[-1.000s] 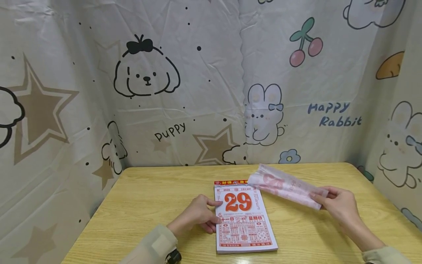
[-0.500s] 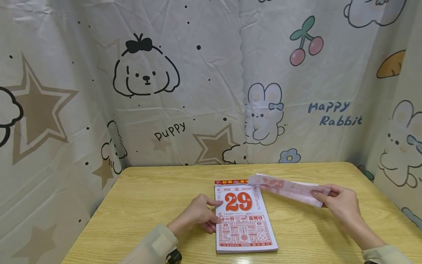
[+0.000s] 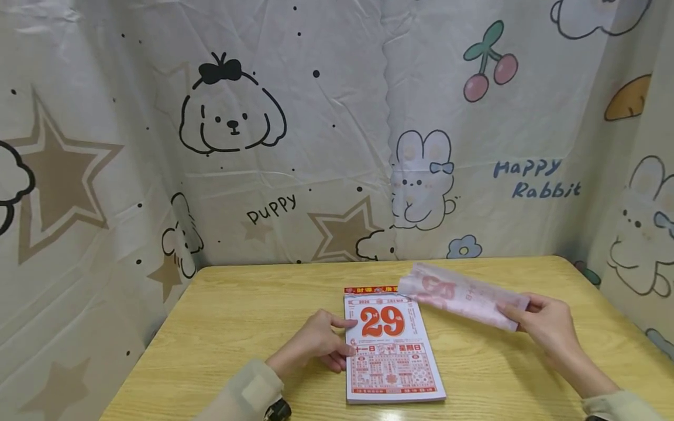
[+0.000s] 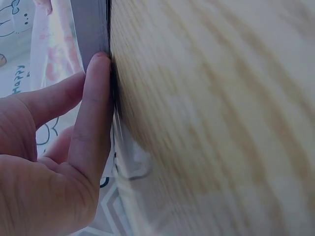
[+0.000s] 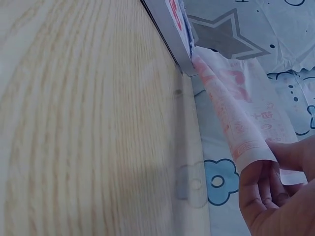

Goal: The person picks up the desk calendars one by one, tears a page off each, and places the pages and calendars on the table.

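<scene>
A tear-off calendar (image 3: 389, 327) with a big red "29" lies flat on the wooden table, a red strip along its top. Along its left side, my left hand (image 3: 318, 342) presses, fingertips on the page's margin and against the side of the pad. In the left wrist view, one straight finger (image 4: 93, 108) lies along the thick edge of the pad. A thin calendar page (image 3: 458, 295), curled over and showing faint red print, stretches right from the pad's top right corner. My right hand (image 3: 547, 324) pinches its outer end between thumb and fingers.
The light wooden table (image 3: 237, 304) runs back to a cream curtain (image 3: 337, 117) with cartoon drawings, which also encloses both sides. Wood shows left of the pad and under the lifted page.
The loose page dipped and flattened, then its left part rose and bulged again. My right hand shifted very slightly right; the left hand and the pad kept their places.
</scene>
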A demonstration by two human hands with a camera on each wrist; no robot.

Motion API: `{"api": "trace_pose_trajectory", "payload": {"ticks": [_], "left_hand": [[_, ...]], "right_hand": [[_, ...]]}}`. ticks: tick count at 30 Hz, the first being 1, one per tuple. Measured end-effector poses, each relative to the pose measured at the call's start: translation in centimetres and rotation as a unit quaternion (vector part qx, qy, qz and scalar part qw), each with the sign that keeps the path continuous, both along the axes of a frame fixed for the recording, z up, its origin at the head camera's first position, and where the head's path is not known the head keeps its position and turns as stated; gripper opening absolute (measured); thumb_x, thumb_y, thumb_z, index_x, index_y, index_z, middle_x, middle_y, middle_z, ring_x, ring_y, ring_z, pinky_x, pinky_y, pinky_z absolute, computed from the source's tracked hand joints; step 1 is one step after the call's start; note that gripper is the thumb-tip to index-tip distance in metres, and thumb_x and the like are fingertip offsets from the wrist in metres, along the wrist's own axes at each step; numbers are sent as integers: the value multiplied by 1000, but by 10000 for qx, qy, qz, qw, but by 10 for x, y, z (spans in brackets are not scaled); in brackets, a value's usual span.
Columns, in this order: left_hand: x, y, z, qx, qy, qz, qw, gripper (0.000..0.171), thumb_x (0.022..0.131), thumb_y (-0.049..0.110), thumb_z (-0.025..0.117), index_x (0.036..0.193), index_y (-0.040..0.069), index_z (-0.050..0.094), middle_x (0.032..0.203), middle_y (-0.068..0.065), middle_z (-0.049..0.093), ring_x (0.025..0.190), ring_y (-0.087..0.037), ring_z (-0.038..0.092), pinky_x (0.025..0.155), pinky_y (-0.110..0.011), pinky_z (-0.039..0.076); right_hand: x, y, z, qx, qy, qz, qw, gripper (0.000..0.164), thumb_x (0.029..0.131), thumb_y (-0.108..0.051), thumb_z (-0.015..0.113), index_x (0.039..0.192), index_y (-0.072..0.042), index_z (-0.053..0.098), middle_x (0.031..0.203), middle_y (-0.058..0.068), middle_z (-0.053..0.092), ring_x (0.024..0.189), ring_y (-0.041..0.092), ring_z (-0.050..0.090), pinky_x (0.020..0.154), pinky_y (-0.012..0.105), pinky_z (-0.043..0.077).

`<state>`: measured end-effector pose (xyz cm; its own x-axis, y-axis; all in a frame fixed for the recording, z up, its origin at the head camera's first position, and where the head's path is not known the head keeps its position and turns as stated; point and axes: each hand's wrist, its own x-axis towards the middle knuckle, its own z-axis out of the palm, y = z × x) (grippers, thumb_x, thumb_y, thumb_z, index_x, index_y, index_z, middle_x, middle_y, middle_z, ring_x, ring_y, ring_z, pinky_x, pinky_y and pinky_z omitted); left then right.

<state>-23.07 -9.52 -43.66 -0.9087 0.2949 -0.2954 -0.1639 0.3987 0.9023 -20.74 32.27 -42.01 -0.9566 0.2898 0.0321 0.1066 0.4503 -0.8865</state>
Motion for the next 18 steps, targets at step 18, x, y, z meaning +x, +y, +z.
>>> {"api": "trace_pose_trajectory", "payload": {"ticks": [18], "left_hand": [[2, -2, 3, -4, 193, -428, 9989, 62, 86, 2, 87, 143, 4, 65, 69, -18, 71, 49, -18, 66, 47, -37, 64]], "right_hand": [[1, -3, 1, 350, -38, 32, 9994, 57, 94, -32, 84, 122, 14, 67, 103, 10, 68, 75, 5, 58, 61, 25, 62]]}}
